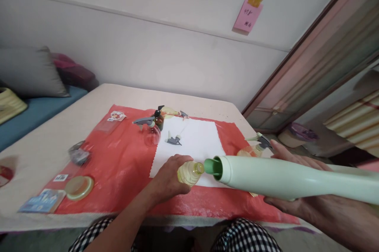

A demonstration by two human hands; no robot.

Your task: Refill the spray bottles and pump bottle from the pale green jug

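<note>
My left hand (170, 179) is wrapped around a small clear yellow bottle (190, 174) that has no top on and leans to the right. My right hand (299, 165) grips a long pale green jug (266, 175), tipped nearly level. Its darker green spout (210, 166) is at the bottle's open mouth; whether liquid is flowing I cannot tell. Behind the bottle, a loose grey spray head (173, 139) lies on a white sheet (201, 133). Past my right fingers, a spray bottle (251, 151) with orange-tinted contents is partly hidden by the jug.
A red cloth (118, 161) covers much of the table. On it stand a clear pink spray bottle (152, 135) and a dark bottle (159, 118), with a yellow spray bottle (168, 112) behind. To the left are a round lid (79, 187), a blue packet (44, 200) and crumpled plastic (79, 153).
</note>
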